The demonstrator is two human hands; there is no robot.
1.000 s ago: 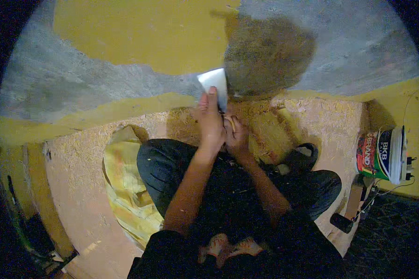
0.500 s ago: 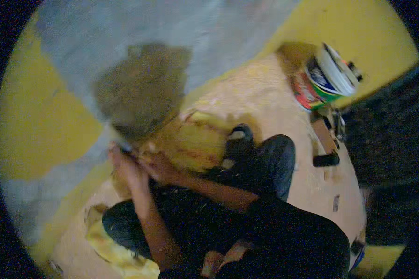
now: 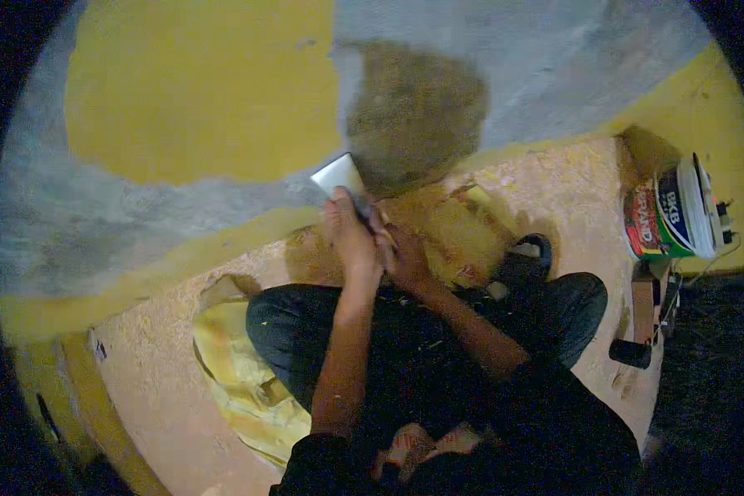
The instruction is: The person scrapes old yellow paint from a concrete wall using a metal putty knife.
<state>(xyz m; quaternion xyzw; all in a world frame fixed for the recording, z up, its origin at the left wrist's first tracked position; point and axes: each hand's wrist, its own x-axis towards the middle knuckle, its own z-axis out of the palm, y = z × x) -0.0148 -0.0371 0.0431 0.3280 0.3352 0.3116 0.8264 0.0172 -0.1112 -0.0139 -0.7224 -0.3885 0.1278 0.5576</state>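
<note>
"What do the hands hold?"

"The left hand point(image 3: 354, 240) grasps a silvery, flat-bladed metal scraper point(image 3: 337, 174), a digit laid along the blade. The right hand point(image 3: 405, 256) is curled against it; whether it also grips the handle, I cannot tell."

"Where is the scraper?"

"Before a grey wall point(image 3: 546, 74), near the lower edge of a broad yellow painted patch point(image 3: 202, 91). A crumpled yellow sheet point(image 3: 231, 364) lies at left; a red, green and navy plastic bucket point(image 3: 674, 219) stands far right."
</note>
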